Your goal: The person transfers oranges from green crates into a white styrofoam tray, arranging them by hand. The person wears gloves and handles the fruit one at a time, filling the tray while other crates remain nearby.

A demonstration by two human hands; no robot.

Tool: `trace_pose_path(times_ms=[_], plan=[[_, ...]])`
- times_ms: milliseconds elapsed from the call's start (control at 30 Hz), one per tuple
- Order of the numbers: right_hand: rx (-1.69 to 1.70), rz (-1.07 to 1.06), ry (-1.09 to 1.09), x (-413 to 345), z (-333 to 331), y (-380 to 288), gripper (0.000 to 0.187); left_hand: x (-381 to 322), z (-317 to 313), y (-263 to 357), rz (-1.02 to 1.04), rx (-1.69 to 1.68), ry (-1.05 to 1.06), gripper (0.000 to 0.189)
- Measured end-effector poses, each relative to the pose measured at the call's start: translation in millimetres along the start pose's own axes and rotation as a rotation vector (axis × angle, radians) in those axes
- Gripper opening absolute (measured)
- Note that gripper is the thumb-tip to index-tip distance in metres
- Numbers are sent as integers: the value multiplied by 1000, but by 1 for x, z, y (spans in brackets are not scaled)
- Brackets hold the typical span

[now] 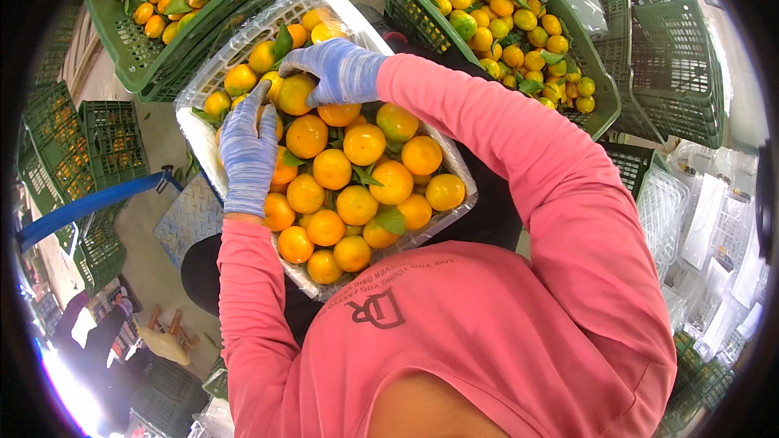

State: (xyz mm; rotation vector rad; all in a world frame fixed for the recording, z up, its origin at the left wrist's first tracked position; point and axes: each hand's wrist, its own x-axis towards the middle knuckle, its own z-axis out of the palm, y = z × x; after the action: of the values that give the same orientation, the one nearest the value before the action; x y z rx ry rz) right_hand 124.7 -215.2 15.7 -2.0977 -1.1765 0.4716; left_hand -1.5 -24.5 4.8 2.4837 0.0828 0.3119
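Note:
A white basket [210, 73] lined with clear plastic film sits before me, tilted in the view and close against my body. Orange mandarins [356, 205], a few with green leaves, fill its near part in layers. My right hand [338, 71], in a blue-and-white knitted glove, grips a yellow-orange mandarin [296, 94] over the far half of the basket. My left hand [248, 149], gloved alike, lies along the left side with thumb and fingers spread, its fingertips touching fruit beside that mandarin. The undersides of the left fingers are hidden.
Green plastic crates of mandarins stand beyond the basket, one at far left [131, 61] and one at far right [590, 115]. Stacked green crates [669, 67] are at right, above clear plastic baskets [663, 207]. At left are a blue bar [97, 204], a metal plate [188, 219] and more crates [112, 134].

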Motion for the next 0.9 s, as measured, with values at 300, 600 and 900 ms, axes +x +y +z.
trace_pose_path(times_ms=[300,600,900], plan=[[-153,133,-94,2,-4,-14,66,18,12,25,138,242,-53,32],[-50,11,514,-80,-74,29,38,17,22,13,91,308,-121,28],[-489,661,142,-148,-73,222,53,18,20,11,44,104,-184,42]])
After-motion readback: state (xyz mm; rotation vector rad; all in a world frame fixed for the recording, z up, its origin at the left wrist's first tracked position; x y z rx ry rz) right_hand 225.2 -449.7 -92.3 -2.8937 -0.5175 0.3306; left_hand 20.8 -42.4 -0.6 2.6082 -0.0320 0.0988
